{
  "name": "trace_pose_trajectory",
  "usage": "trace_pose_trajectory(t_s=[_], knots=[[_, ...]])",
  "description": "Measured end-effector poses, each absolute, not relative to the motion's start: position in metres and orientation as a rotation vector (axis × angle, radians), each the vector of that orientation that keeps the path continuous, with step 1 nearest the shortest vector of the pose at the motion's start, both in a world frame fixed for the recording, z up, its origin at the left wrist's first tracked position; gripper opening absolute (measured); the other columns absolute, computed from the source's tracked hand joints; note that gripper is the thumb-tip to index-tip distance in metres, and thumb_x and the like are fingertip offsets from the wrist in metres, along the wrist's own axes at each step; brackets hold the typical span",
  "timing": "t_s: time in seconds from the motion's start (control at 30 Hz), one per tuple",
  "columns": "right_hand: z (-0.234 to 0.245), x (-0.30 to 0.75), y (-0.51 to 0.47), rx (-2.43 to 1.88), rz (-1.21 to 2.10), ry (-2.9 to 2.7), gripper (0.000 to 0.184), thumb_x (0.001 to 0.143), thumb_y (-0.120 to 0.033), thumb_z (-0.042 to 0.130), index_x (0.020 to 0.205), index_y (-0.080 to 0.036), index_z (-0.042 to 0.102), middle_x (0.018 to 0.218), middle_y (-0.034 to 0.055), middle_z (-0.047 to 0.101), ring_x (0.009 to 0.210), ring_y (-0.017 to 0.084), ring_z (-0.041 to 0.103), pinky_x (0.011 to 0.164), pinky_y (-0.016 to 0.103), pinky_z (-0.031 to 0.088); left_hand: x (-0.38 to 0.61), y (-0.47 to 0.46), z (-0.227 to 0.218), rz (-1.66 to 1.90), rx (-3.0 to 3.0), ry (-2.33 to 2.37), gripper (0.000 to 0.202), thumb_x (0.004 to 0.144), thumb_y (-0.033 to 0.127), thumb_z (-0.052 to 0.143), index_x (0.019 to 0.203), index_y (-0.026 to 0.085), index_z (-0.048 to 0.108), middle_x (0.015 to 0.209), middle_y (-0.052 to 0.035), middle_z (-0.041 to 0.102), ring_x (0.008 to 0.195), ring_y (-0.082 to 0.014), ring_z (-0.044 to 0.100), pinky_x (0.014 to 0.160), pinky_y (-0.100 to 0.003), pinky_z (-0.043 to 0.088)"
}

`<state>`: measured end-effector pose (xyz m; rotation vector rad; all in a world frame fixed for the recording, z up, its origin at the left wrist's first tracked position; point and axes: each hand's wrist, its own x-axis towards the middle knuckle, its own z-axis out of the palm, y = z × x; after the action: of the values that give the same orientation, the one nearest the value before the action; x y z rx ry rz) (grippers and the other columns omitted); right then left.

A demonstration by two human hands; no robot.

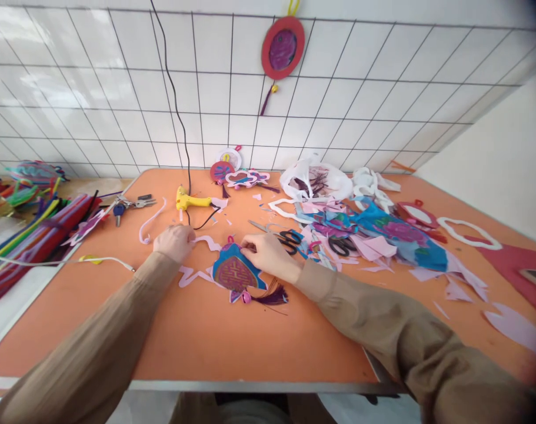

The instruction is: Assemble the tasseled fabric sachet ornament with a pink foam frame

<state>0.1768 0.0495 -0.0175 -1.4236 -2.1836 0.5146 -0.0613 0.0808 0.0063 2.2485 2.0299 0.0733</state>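
A blue-edged hanging ornament [235, 272] lies on the orange table, with a gold-brown patterned middle, a red loop on top, a pink bell [246, 297] and a dark purple tassel [272, 295] below. My right hand [268, 254] pinches its upper right edge between thumb and fingers. To the left, my left hand [175, 242] is closed at the end of a wavy pale pink paper strip [208, 241], which reaches toward the ornament. Its fingertips are partly hidden. Another pale cut-out strip [189, 278] lies just below, touching the ornament's left side.
Behind my left hand rests a yellow glue gun [192, 200] with a black cord. Keys [129, 205] and bundled pipe cleaners [33, 241] are at left. Black-handled scissors [289, 238], paper scraps [373, 246] and a white plastic bag [333, 179] crowd the right. A red round ornament [268, 65] hangs on the tiles.
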Motion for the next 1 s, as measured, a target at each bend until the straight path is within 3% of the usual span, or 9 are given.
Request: trace_pose_trajectory(t_s=[0.13,0.27,0.37,0.47,0.7,0.8,0.9,1.0], knots=[[-0.017,0.177,0.041,-1.442,0.423,-2.209,0.010,0.081,-0.013,0.060,0.078,-0.017,0.068,0.075,0.0040,0.068,0.071,0.015,0.059,0.064,0.026,0.035,-0.062,0.077,0.009,0.112,2.252,2.041,0.017,0.077,0.019,0.055,0.086,0.021,0.069,0.102,-0.0089,0.070,0.103,-0.0275,0.063,0.075,-0.032,0.048],[-0.015,0.181,0.035,-1.489,0.380,-2.203,0.010,0.081,-0.014,0.060,0.076,-0.017,0.068,0.074,0.0032,0.068,0.068,0.015,0.058,0.063,0.026,0.033,-0.066,0.076,0.010,0.143,2.203,2.072,0.025,0.077,0.018,0.054,0.098,0.022,0.067,0.096,-0.0050,0.072,0.097,-0.0249,0.065,0.074,-0.032,0.048],[-0.014,0.184,0.033,-1.510,0.357,-2.204,0.010,0.082,-0.016,0.060,0.076,-0.017,0.068,0.071,0.0020,0.067,0.065,0.014,0.057,0.062,0.025,0.033,-0.066,0.077,0.006,0.159,2.224,2.038,0.027,0.079,0.027,0.058,0.104,0.023,0.066,0.095,-0.0037,0.072,0.098,-0.0235,0.064,0.077,-0.030,0.048],[-0.016,0.184,0.031,-1.505,0.331,-2.225,0.011,0.082,-0.015,0.059,0.076,-0.018,0.067,0.073,0.0020,0.068,0.067,0.014,0.057,0.062,0.025,0.033,-0.063,0.077,0.001,0.172,2.288,1.999,0.022,0.079,0.033,0.060,0.094,0.021,0.069,0.099,-0.0070,0.069,0.101,-0.0255,0.062,0.079,-0.032,0.048],[0.000,0.204,0.040,-1.507,0.192,-2.286,0.013,0.082,-0.013,0.054,0.072,-0.017,0.062,0.074,0.0066,0.067,0.071,0.018,0.058,0.061,0.028,0.030,-0.059,0.073,0.004,0.242,2.377,1.962,0.012,0.079,0.028,0.059,0.075,0.021,0.068,0.092,-0.0084,0.069,0.096,-0.0260,0.064,0.078,-0.033,0.050],[0.024,0.217,0.044,-1.520,0.078,-2.164,0.015,0.087,-0.015,0.048,0.077,-0.016,0.060,0.089,0.0098,0.066,0.078,0.018,0.057,0.065,0.028,0.032,-0.062,0.073,0.011,0.344,2.391,2.012,0.016,0.081,0.025,0.056,0.086,0.019,0.070,0.101,-0.0125,0.071,0.104,-0.0308,0.063,0.086,-0.039,0.050],[0.042,0.219,0.040,-1.312,0.255,-1.926,0.012,0.082,-0.017,0.053,0.070,-0.017,0.053,0.069,0.0013,0.059,0.063,0.013,0.051,0.062,0.026,0.035,-0.060,0.069,0.018,0.782,2.322,1.866,0.034,0.082,0.032,0.058,0.112,0.019,0.066,0.131,-0.0145,0.061,0.125,-0.0343,0.052,0.103,-0.046,0.042],[0.044,0.206,0.032,-1.084,0.638,-1.762,0.011,0.079,-0.020,0.055,0.068,-0.017,0.053,0.065,-0.0017,0.056,0.060,0.010,0.051,0.059,0.024,0.039,-0.048,0.058,0.019,1.041,1.865,1.248,0.059,0.075,0.051,0.066,0.125,0.020,0.061,0.127,-0.0143,0.065,0.115,-0.0332,0.061,0.093,-0.042,0.051]])
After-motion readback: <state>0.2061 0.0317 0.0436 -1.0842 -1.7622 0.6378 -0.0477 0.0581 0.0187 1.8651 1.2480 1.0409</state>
